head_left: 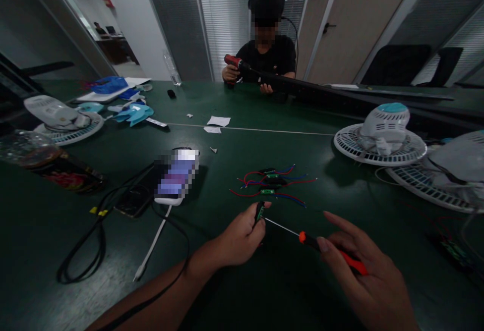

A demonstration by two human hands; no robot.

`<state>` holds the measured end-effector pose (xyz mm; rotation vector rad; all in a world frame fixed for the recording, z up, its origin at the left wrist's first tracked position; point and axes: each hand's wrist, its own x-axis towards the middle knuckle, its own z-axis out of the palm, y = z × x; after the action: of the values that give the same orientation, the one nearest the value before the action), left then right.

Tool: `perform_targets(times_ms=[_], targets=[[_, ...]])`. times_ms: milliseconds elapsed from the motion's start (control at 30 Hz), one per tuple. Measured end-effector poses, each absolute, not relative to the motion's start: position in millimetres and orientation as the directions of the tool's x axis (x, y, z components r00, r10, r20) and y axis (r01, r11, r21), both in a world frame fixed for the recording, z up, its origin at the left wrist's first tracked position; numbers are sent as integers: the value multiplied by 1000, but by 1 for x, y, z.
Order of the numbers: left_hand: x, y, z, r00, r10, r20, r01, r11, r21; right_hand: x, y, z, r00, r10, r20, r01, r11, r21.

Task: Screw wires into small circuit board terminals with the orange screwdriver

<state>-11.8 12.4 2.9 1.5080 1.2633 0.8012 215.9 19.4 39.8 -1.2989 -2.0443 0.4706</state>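
My left hand (242, 235) pinches a small green circuit board (259, 212) with a black part between thumb and fingers. In my right hand (363, 265) is a screwdriver (312, 241) with an orange and black handle, held by the thumb and bent fingers while the index finger points outward. Its thin metal shaft points left, and the tip meets or lies very near the board; exact contact is too small to tell. Just beyond my left hand lie several similar circuit boards (268, 191) with red and blue wires.
White fan parts (381, 142) rest at right, another fan part (68, 119) at left. A phone (177, 177), black cable (102, 240) and dark drink bottle (56, 164) lie left. Across the green table (287, 149), a person (264, 53) holds a red drill (233, 61) and a long black piece.
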Motion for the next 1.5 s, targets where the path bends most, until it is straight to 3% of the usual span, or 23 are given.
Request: perform_targets(times_ms=[233,600,1067,1500], targets=[[-11,14,3,237,962,-132,306,54,950,222,14,30,-351,862,367,655,506,-562],[-11,13,6,243,962,-122,364,26,931,222,20,31,-321,889,327,676,456,-579],[-12,13,5,258,958,-122,342,28,939,217,20,39,-338,848,408,697,517,-498],[-12,13,5,254,959,-125,330,36,943,219,19,34,-272,890,366,688,446,-572]])
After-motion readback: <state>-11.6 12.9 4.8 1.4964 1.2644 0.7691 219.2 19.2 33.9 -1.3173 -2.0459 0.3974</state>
